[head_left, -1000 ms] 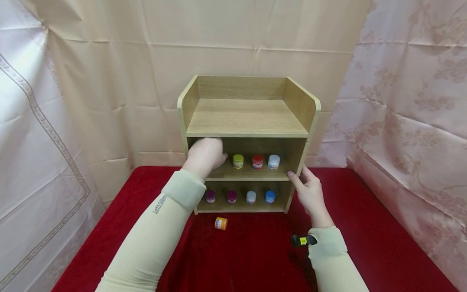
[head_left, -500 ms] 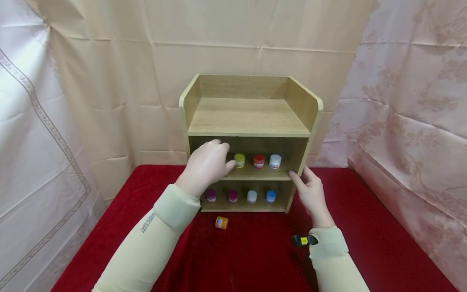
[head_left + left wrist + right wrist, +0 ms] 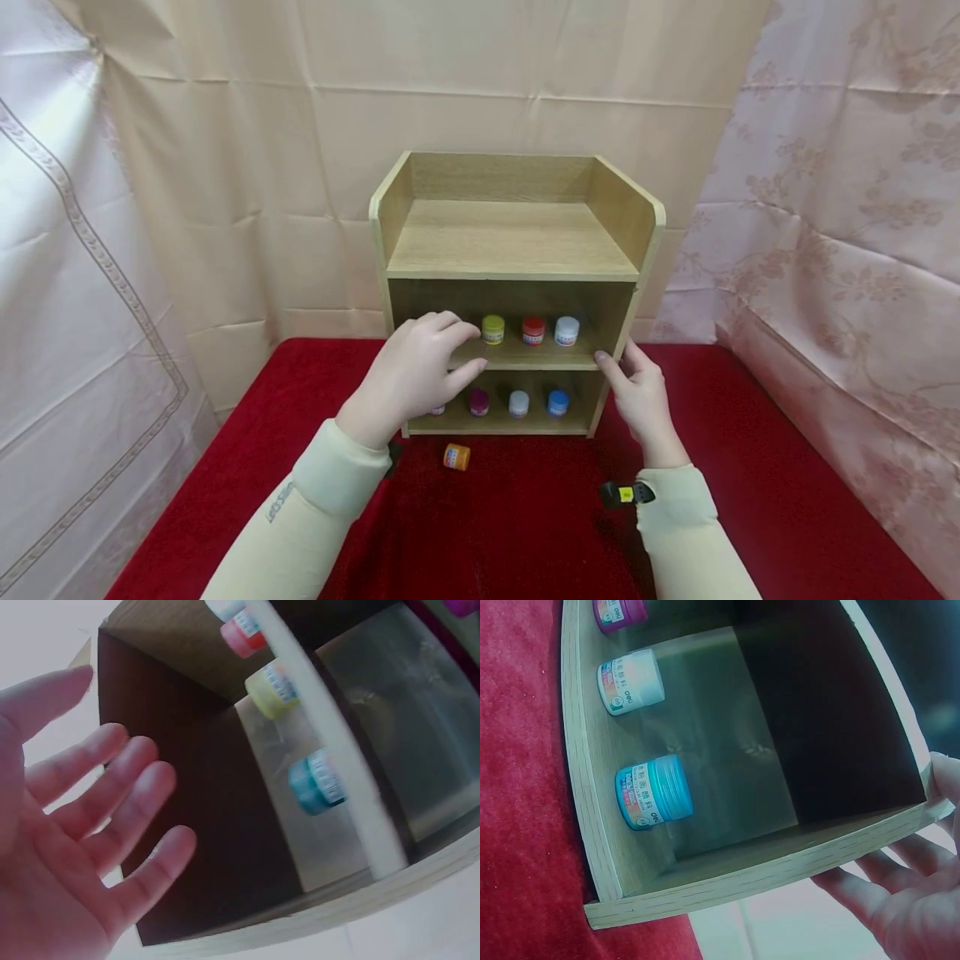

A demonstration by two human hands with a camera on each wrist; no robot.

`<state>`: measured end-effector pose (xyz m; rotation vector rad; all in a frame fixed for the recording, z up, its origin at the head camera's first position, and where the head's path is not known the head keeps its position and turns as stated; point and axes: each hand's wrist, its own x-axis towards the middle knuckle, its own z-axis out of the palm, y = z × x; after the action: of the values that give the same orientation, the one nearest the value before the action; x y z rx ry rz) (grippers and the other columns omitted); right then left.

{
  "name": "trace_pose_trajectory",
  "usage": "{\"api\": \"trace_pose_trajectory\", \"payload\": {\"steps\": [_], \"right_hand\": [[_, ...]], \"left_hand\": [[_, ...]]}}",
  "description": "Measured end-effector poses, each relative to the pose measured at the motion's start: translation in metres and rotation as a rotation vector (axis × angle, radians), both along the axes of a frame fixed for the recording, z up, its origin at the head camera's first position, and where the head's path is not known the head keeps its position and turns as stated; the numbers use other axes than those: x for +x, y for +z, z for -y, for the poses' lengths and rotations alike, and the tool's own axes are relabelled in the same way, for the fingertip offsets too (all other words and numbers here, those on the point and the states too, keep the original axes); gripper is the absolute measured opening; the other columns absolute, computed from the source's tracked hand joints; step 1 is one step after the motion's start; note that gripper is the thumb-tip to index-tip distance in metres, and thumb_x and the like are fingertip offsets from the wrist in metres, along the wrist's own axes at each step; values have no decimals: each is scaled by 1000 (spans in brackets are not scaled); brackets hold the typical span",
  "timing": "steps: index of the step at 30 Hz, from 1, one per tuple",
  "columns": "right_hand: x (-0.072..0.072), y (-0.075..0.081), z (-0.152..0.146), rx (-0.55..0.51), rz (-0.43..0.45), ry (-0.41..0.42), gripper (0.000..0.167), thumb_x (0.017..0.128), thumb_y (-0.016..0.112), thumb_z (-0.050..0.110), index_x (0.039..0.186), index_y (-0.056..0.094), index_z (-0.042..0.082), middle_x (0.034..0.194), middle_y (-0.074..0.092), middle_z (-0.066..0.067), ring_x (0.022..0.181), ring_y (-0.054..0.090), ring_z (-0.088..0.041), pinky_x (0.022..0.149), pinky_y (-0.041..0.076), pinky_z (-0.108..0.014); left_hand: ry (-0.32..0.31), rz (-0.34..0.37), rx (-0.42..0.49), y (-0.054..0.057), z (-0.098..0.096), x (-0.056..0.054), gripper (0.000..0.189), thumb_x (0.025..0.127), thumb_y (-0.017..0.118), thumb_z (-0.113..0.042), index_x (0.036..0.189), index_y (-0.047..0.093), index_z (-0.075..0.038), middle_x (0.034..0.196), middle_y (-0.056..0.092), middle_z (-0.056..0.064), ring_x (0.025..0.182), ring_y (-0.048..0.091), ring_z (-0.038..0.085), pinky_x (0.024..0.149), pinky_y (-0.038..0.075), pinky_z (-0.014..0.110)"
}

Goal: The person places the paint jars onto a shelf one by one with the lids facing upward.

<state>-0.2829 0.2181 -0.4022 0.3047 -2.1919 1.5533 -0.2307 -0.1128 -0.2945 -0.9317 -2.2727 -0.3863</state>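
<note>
My left hand (image 3: 412, 367) is in front of the wooden shelf unit (image 3: 513, 237), its fingers loosely spread and holding nothing. In the left wrist view a teal paint jar (image 3: 311, 784) stands on the middle shelf; that hand hides it from the head view. Yellow (image 3: 492, 329), red (image 3: 533, 330) and white paint jars (image 3: 567, 331) stand in line with it. My right hand (image 3: 643, 404) grips the unit's right side panel, thumb on the front edge, fingers around the outside. Below, the bottom shelf bears purple (image 3: 478, 402), white (image 3: 518, 404) and blue jars (image 3: 557, 403), plus another purple one mostly covered.
An orange paint jar (image 3: 457, 457) lies on its side on the red cloth (image 3: 525, 517) before the unit. Beige curtains (image 3: 225, 167) hang behind the table, with a patterned curtain (image 3: 862, 208) on the right.
My left hand has drawn back out of the middle shelf, toward me and down, and its fingers have spread apart. The right hand keeps its grip on the side panel.
</note>
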Motion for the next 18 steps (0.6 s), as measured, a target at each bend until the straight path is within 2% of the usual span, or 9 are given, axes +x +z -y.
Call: {"api": "trace_pose_trajectory", "payload": {"steps": [3, 8, 9, 12, 16, 18], "right_hand": [[3, 4, 2, 5, 9, -1, 55, 102, 63, 20, 155, 46, 24, 143, 58, -13, 117, 63, -32, 94, 53, -38], [20, 23, 12, 20, 11, 1, 55, 102, 62, 12, 155, 45, 10, 142, 57, -22, 118, 62, -38, 95, 50, -51], [22, 26, 13, 23, 11, -1, 55, 102, 61, 11, 154, 45, 9, 141, 57, -23, 117, 62, -39, 95, 50, -52], [15, 18, 9, 18, 11, -1, 56, 102, 63, 16, 155, 45, 16, 143, 57, -19, 118, 62, -37, 95, 50, -51], [13, 16, 8, 17, 3, 0, 56, 102, 63, 17, 155, 45, 16, 143, 57, -18, 119, 62, -37, 96, 50, -51], [20, 24, 13, 23, 5, -6, 55, 102, 62, 13, 154, 45, 11, 141, 58, -21, 117, 62, -37, 95, 50, -51]], "left_hand": [[-26, -9, 41, -10, 3, 3, 29, 88, 78, -27, 109, 74, -7, 102, 71, 5, 91, 67, 22, 78, 55, 42], [-49, -4, 101, -27, 7, 5, 32, 88, 79, -27, 112, 74, -7, 106, 71, 5, 96, 67, 23, 83, 55, 41], [-56, -1, 113, -31, 8, 5, 32, 88, 80, -27, 113, 74, -7, 106, 71, 5, 96, 67, 22, 84, 55, 40], [-76, 10, 146, -42, 10, 4, 33, 87, 81, -26, 112, 74, -6, 105, 72, 5, 95, 67, 21, 83, 55, 38], [-86, 11, 165, -52, 12, 5, 31, 87, 81, -27, 109, 75, -6, 103, 72, 5, 93, 67, 20, 83, 55, 38], [-89, 9, 173, -56, 14, 5, 30, 87, 81, -26, 109, 75, -6, 102, 72, 4, 94, 67, 20, 84, 55, 38]]}}
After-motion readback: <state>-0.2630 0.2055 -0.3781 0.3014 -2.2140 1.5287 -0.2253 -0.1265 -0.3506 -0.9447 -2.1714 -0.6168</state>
